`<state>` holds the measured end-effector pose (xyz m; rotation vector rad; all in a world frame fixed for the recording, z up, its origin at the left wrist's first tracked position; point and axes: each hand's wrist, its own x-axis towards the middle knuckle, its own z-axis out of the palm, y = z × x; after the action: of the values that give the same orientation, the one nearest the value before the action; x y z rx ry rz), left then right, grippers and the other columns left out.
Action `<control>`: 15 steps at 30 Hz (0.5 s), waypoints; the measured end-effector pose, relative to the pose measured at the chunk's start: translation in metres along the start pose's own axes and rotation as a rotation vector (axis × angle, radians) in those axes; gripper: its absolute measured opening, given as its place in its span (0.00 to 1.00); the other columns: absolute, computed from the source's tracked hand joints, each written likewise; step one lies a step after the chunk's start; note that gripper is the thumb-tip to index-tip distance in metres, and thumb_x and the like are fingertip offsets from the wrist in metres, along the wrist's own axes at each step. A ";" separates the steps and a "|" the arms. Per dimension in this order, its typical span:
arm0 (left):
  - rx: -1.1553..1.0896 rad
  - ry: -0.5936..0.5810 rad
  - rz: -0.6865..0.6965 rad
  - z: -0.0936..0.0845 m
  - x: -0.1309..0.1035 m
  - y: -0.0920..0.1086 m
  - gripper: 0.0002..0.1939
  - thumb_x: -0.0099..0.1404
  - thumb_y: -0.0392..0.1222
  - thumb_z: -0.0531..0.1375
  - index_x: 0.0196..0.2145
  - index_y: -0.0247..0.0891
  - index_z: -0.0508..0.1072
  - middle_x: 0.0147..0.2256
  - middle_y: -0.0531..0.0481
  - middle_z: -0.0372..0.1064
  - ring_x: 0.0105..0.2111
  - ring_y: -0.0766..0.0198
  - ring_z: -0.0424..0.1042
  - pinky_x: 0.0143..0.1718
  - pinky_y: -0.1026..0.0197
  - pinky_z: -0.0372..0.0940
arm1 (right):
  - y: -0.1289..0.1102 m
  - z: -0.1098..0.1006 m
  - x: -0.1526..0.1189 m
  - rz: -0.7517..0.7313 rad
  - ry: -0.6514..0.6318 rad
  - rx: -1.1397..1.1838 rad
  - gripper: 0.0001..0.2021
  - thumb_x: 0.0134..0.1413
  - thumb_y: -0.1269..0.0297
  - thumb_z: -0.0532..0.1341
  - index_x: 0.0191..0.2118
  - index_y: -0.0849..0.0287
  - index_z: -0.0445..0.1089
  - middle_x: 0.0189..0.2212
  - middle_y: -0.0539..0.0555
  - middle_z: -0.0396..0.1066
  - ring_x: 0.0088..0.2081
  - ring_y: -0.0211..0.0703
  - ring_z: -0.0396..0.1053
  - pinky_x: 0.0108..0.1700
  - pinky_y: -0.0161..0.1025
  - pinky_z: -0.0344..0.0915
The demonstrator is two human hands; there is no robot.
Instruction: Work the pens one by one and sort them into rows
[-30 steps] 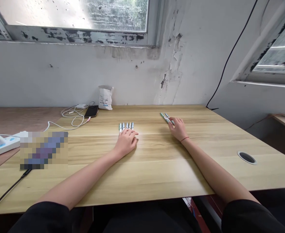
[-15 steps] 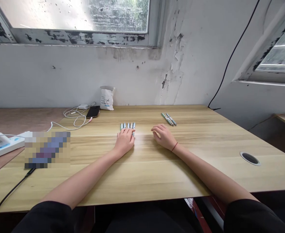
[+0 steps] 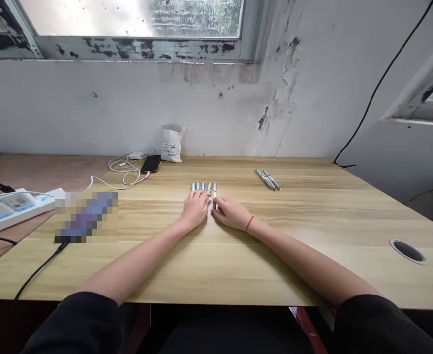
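Several pens (image 3: 202, 186) stand side by side in a row on the wooden table, their far ends showing beyond my left hand (image 3: 195, 209). That hand lies over the row with its fingers spread across the pens. The rightmost pen (image 3: 214, 189) is slightly apart from the others. My right hand (image 3: 231, 211), with a red string at the wrist, has its thumb and fingertips at this pen's near part, closed around it. Farther back on the right lies a small group of green and grey pens (image 3: 268, 180).
A white packet (image 3: 171, 143) stands by the wall, next to a black phone (image 3: 151, 163) with a white cable. At left are a pixelated object (image 3: 87, 216) and a white power strip (image 3: 24, 210). A round cable hole (image 3: 407, 250) is at right.
My right hand has moved left to the rightmost pen and closed on it. That pen now sits a little apart from the row. The view has shifted slightly.
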<state>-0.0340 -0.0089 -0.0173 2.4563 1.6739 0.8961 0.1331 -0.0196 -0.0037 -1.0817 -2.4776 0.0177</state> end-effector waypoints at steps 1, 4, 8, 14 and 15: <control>0.004 -0.005 0.010 0.000 0.000 0.000 0.15 0.63 0.33 0.48 0.44 0.42 0.68 0.46 0.48 0.65 0.49 0.57 0.59 0.51 0.52 0.57 | 0.001 0.000 -0.001 0.006 -0.001 -0.004 0.07 0.57 0.66 0.53 0.40 0.59 0.64 0.31 0.54 0.68 0.31 0.40 0.63 0.32 0.34 0.54; 0.008 -0.009 0.013 0.000 0.000 0.002 0.14 0.65 0.35 0.48 0.43 0.42 0.69 0.46 0.48 0.65 0.50 0.57 0.59 0.51 0.51 0.57 | 0.002 0.001 -0.001 0.011 -0.008 -0.047 0.08 0.56 0.70 0.51 0.38 0.59 0.66 0.31 0.54 0.68 0.30 0.39 0.63 0.32 0.34 0.53; 0.019 -0.006 0.018 0.001 0.000 0.004 0.13 0.66 0.41 0.49 0.43 0.41 0.70 0.46 0.47 0.65 0.49 0.55 0.60 0.51 0.50 0.57 | 0.000 0.003 0.000 0.022 -0.006 -0.068 0.08 0.56 0.68 0.51 0.35 0.60 0.67 0.28 0.54 0.68 0.29 0.39 0.62 0.30 0.34 0.52; 0.016 -0.008 0.051 -0.001 -0.001 0.006 0.13 0.65 0.42 0.50 0.43 0.41 0.70 0.45 0.46 0.64 0.49 0.55 0.60 0.51 0.51 0.58 | 0.003 0.002 -0.003 0.037 0.030 0.015 0.10 0.56 0.69 0.50 0.41 0.60 0.66 0.30 0.55 0.69 0.31 0.40 0.64 0.33 0.34 0.54; 0.008 -0.003 0.052 -0.001 -0.001 0.006 0.13 0.65 0.41 0.51 0.43 0.42 0.71 0.45 0.46 0.64 0.49 0.55 0.60 0.51 0.51 0.58 | 0.004 0.002 -0.004 0.053 0.035 0.031 0.10 0.56 0.70 0.51 0.41 0.59 0.66 0.30 0.54 0.70 0.31 0.40 0.64 0.33 0.34 0.54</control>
<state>-0.0296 -0.0121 -0.0149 2.5163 1.6234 0.8918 0.1368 -0.0193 -0.0080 -1.1248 -2.4098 0.0526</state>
